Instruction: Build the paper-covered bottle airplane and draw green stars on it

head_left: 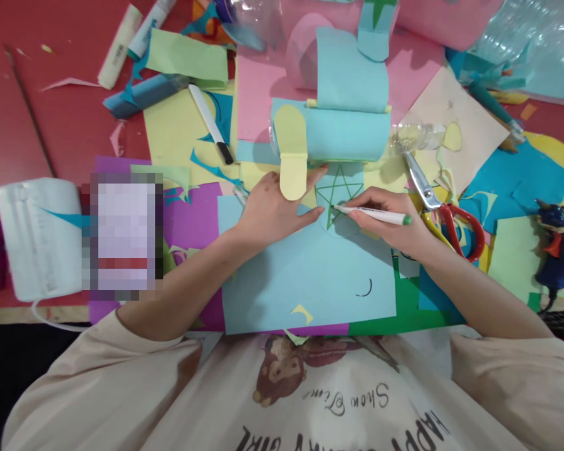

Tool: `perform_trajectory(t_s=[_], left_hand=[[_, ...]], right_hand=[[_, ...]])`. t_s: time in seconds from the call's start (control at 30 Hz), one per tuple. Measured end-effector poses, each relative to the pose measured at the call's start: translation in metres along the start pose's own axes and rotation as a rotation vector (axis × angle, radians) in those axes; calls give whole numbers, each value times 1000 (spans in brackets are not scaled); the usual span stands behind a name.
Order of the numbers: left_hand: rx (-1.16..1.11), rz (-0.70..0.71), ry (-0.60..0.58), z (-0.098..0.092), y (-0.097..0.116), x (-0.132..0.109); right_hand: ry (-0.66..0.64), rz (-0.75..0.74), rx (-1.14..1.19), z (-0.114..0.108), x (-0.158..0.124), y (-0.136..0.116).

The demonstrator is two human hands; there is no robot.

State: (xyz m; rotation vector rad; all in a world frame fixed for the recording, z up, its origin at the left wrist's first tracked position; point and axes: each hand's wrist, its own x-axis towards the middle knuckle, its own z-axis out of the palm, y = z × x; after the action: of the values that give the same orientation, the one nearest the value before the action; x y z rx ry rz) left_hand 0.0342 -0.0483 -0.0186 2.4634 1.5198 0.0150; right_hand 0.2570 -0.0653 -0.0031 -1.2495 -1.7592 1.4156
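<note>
In my right hand (388, 219) is a white marker (380, 215) with a green end, its tip touching the light blue paper (305, 282). A green star outline (339, 188) is drawn under the tip. My left hand (282, 203) lies on the paper to the left of the star, fingers spread and thumb stretched out. Just beyond it lies a bottle wrapped in light blue paper (343, 134), with a yellow paper strip (294, 175) hanging over my left fingers. A short dark curved line is drawn lower on the paper.
Red-handled scissors (460, 232) lie right of my right hand. A white-and-black pen (211, 125) and two markers sit at the upper left. A glue gun (557, 250) is at the far right, a white device (42, 238) at the left. Paper scraps cover much of the table.
</note>
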Motion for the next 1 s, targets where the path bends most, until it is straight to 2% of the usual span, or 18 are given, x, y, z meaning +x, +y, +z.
perform_trajectory(t_s=[0.3, 0.53, 1.0], left_hand=[[-9, 0, 8, 2, -1, 0], [-22, 10, 28, 2, -2, 0], [1, 5, 5, 0, -1, 0]], right_hand=[[-55, -2, -76, -3, 0, -5], [-116, 28, -28, -2, -1, -5], [-110, 2, -40, -2, 0, -2]])
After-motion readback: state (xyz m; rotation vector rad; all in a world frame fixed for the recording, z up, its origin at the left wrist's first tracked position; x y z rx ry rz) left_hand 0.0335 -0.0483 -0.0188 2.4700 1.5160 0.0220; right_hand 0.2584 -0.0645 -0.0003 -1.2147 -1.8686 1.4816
